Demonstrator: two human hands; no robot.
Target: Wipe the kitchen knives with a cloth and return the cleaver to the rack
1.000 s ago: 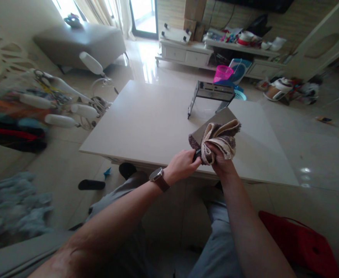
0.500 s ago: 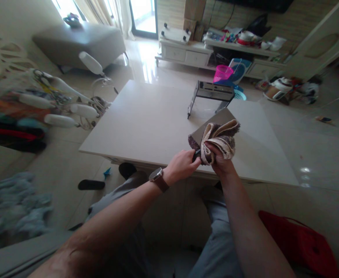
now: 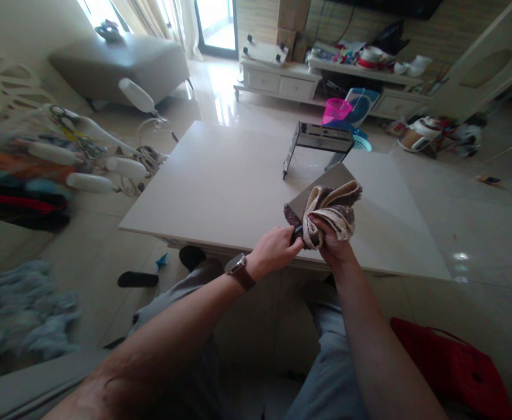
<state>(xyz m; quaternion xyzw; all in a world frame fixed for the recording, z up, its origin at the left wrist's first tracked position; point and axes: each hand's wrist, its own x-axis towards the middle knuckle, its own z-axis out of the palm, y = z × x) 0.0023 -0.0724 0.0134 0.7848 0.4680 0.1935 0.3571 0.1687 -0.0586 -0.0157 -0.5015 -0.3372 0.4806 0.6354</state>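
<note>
My left hand (image 3: 274,249) is closed around the black handle (image 3: 297,234) of a cleaver, above the near edge of the table. The cleaver's broad grey blade (image 3: 303,198) slants up and to the right. A brown and cream towel (image 3: 332,207) is folded over part of the blade, and a dark bit of it shows near the handle. My right hand (image 3: 337,248) grips the bunched towel from below, with most of its fingers hidden in the folds. Beyond the blade stands a slotted knife rack (image 3: 323,137) with dark legs.
The white table (image 3: 203,181) extends in front of my knees. Behind it lie a pink basket (image 3: 337,109) and a low cabinet (image 3: 277,83). A lamp with white shades (image 3: 126,168) is at the left. A red bag (image 3: 452,367) rests on the floor at the right.
</note>
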